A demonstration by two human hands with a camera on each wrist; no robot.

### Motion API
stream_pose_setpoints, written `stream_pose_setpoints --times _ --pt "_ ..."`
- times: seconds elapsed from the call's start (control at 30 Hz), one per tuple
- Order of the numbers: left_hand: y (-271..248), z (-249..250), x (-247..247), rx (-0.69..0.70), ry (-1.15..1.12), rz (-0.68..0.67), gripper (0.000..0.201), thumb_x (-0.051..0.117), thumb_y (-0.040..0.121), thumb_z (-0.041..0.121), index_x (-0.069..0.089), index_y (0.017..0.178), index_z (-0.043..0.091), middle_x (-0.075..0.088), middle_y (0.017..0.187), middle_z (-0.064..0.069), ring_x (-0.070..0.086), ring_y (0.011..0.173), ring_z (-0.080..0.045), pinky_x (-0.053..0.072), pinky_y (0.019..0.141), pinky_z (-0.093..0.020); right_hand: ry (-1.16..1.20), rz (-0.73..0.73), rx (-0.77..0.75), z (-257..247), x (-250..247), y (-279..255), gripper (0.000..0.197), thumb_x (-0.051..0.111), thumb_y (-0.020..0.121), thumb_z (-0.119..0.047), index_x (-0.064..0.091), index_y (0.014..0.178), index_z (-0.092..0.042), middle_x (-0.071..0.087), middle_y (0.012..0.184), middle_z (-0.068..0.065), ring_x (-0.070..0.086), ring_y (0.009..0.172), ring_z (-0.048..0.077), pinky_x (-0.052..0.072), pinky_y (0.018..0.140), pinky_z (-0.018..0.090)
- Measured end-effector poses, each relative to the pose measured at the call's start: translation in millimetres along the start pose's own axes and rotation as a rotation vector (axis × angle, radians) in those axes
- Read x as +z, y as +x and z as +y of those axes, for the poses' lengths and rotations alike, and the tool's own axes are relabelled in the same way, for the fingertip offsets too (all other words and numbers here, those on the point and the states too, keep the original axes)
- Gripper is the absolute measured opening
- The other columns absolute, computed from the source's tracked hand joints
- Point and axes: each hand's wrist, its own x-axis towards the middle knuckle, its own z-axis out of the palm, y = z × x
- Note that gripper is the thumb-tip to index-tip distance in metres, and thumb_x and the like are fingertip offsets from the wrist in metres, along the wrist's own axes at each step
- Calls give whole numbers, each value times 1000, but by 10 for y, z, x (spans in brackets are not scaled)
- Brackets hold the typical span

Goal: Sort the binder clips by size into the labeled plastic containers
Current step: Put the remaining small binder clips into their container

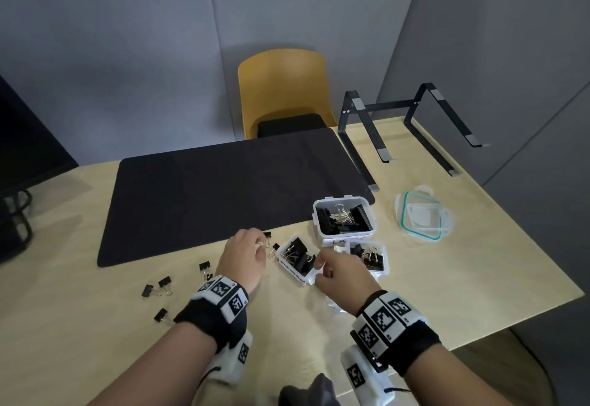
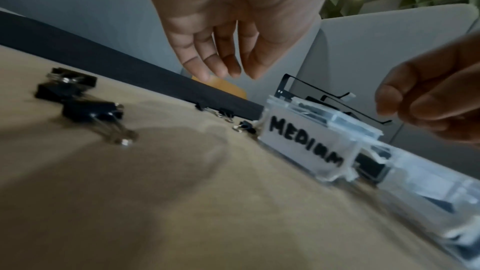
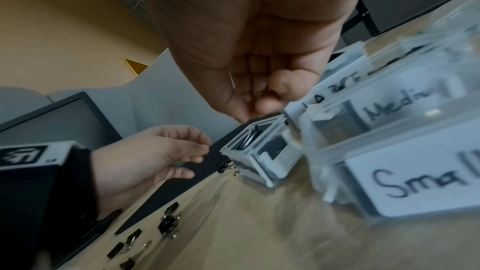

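My left hand (image 1: 260, 247) hovers with relaxed, straight fingers over two small black binder clips (image 1: 274, 247) at the mat's front edge and holds nothing; in the left wrist view its fingers (image 2: 221, 69) hang free. My right hand (image 1: 321, 267) is curled above the tilted container labeled MEDIUM (image 2: 298, 141), which holds several black clips. A thin silver wire (image 3: 232, 80) glints between its curled fingers, so it seems to pinch a binder clip; the clip's body is hidden. The large container (image 1: 319, 211) stands behind, with big clips inside.
Several loose clips (image 1: 164, 282) lie on the wooden table to the left. A second Medium container (image 3: 389, 110) and a Small container (image 3: 415, 188) sit by my right wrist. Lids (image 1: 421, 217), a black mat (image 1: 207, 195) and a laptop stand (image 1: 408, 128) lie beyond.
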Motion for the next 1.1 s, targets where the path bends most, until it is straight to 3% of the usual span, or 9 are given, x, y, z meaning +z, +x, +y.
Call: stream_pose_setpoints --times 0.1,0.2,0.27,0.47,0.6,0.77,0.97,1.1 --pt "119 -148 -26 -56 68 -72 29 49 92 10 55 121 15 53 121 -6 50 113 -25 42 95 -32 -27 -10 -40 -149 126 63 22 50 84 -12 60 103 -16 55 79 -4 53 80 16 43 71 27" --pt "203 -270 2 -69 155 -202 45 45 93 9 43 137 19 45 134 -5 46 120 -25 41 100 -32 -52 -40 -71 -248 270 126 29 49 84 -14 61 110 -17 56 86 -3 51 82 16 36 71 23" --pt "229 -320 20 -51 204 -247 47 43 94 10 40 139 22 43 135 -4 44 120 -25 41 99 -32 -74 -56 -52 -276 345 166 32 48 84 -15 62 112 -19 61 97 3 55 89 19 36 74 22" --pt "266 -383 10 -39 231 -264 35 46 92 12 48 126 20 46 126 -4 44 114 -24 45 92 -33 -118 -29 43 -300 402 232 30 47 86 -17 63 112 -17 65 109 6 58 99 21 41 79 25" --pt "301 -405 -16 5 223 -283 39 46 91 11 45 129 22 47 126 -3 44 113 -25 46 90 -33 -125 -49 12 -435 464 277 34 48 88 -17 58 121 -14 62 116 6 56 106 20 40 83 25" --pt "367 -450 -32 22 208 -324 36 44 89 4 55 120 19 49 120 -4 47 110 -23 46 89 -32 -151 -115 -58 -608 685 374 47 44 90 -11 39 136 -7 39 141 8 45 125 24 39 102 33" --pt "349 -491 -29 -9 192 -313 22 49 89 7 53 108 18 50 113 -6 54 100 -24 44 79 -28 -235 -120 34 -584 909 595 66 42 85 4 17 146 -4 12 154 11 50 121 27 44 96 31" --pt "339 -515 -24 -5 201 -331 20 49 90 8 57 105 18 54 112 -5 58 95 -22 44 76 -27 -295 -74 44 -492 915 634 42 40 85 5 40 126 -6 42 132 9 55 109 29 45 83 30"
